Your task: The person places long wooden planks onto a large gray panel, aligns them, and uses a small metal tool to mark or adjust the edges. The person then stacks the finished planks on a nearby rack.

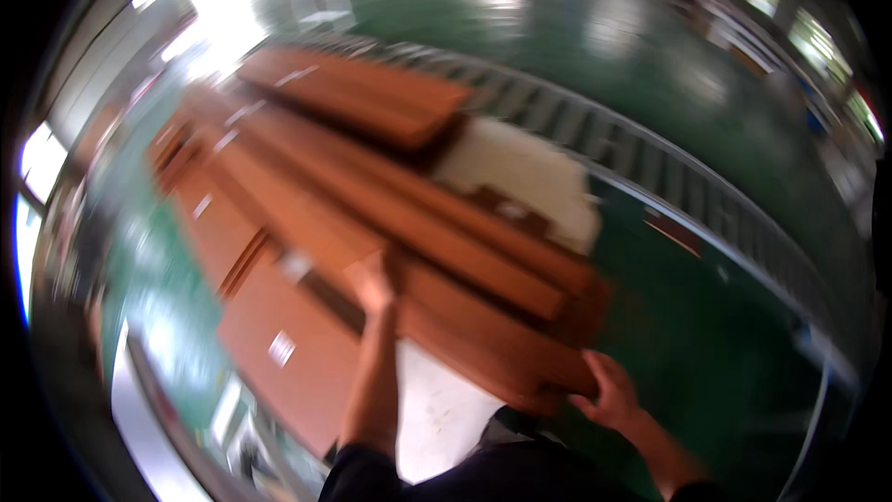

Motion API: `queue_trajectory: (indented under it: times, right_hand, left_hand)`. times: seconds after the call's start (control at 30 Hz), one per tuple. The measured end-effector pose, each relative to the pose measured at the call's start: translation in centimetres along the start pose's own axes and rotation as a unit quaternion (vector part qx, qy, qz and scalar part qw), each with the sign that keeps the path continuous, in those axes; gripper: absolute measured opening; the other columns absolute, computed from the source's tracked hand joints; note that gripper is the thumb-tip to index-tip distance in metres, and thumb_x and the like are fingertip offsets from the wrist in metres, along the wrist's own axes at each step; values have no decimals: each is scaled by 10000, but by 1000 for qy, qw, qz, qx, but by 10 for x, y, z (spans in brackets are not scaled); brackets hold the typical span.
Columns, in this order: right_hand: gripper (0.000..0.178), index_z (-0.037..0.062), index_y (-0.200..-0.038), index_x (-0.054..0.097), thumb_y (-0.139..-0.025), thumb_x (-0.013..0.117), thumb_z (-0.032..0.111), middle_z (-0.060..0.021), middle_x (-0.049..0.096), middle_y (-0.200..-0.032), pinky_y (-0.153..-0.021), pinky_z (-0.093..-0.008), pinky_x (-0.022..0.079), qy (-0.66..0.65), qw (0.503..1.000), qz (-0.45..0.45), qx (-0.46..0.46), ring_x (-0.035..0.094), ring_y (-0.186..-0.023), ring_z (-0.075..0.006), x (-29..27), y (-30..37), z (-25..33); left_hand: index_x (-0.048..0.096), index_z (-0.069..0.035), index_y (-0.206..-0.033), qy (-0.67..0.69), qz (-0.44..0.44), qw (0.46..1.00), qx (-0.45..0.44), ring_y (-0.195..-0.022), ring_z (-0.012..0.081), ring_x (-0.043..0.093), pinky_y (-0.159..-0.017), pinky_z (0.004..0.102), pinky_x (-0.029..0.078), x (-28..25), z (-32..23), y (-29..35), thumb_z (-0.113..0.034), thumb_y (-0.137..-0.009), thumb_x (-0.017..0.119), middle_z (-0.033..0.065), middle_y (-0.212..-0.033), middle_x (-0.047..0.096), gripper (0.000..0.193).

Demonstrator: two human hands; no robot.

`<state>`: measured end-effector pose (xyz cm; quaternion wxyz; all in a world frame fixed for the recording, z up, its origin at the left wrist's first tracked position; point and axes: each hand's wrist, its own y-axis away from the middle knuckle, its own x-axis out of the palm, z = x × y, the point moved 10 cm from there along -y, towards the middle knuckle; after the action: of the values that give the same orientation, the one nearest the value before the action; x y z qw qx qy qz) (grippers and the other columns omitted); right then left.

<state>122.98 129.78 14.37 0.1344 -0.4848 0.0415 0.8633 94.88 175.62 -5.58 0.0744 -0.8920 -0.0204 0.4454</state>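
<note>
A long reddish-brown board [465,327] lies slantwise across the stack in front of me, its near end close to my body. My left hand [373,283] is closed on its left edge, partway along; motion blurs the fingers. At the near right end, my right hand [611,392] grips the corner, thumb low and fingers wrapped over the end. Beyond it lie more long brown boards [409,209], side by side. To the left is a wide brown panel [288,344] with a white label [282,348].
Farther off, another brown stack [353,93] sits by a pale sheet [520,167]. A roller conveyor [641,153] runs along the far right side over the green floor [688,316]. A metal-edged frame [153,418] stands at lower left. A small brown strip [673,231] lies beside the conveyor.
</note>
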Motion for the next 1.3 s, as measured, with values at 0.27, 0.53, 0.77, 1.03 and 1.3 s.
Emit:
queue_trajectory:
  times: [0.27, 0.53, 0.77, 1.03, 1.3]
  right_hand:
    - [938, -73, -1476, 226, -849, 702, 437, -266, 302, -1493, -1160, -420, 219, -359, 807, -284, 374, 281, -1410, -365, 43, 79, -106]
    - [1125, -76, -1506, -2, -854, 590, 624, -261, 81, -1586, -1195, -414, 123, -648, 678, -151, 312, 79, -1486, -343, 72, 35, -88]
    - [1008, -95, -1478, 214, -851, 558, 615, -272, 263, -1535, -1172, -377, 217, -545, 700, -257, 383, 263, -1435, -356, 71, 217, -169]
    - [743, 28, -1415, 446, -879, 566, 528, -169, 494, -1423, -1088, -382, 376, -396, 447, -462, 656, 466, -1314, -324, 111, 578, -115]
    - [614, -21, -1291, 566, -888, 598, 440, -214, 600, -1282, -1023, -379, 446, -278, 63, -661, 694, 570, -1206, -328, 264, 692, 114]
  left_hand:
    - [343, -58, -1419, 98, 38, 992, -72, -1237, 370, 456, -1034, 461, 387, -56, -55, 11, -381, -932, 560, 211, -1397, 425, 623]
    - [221, -117, -1487, -23, 15, 990, -136, -1312, 358, 394, -1053, 486, 390, -100, -71, 56, -459, -897, 609, 181, -1484, 320, 784]
    - [115, -169, -1546, 137, -55, 988, -43, -1379, 347, 339, -1070, 508, 394, -133, -188, 95, -527, -867, 652, 155, -1561, 229, 937]
    - [452, 42, -1351, 381, 283, 677, 562, -1027, 300, 617, -915, 402, 498, -124, -574, 495, -173, -986, 568, 188, -1182, 626, 440]
    - [571, 42, -1133, 179, 526, -104, 824, -978, 399, 610, -848, 457, 491, -185, -441, 907, -175, -689, 772, 210, -1046, 637, 533]
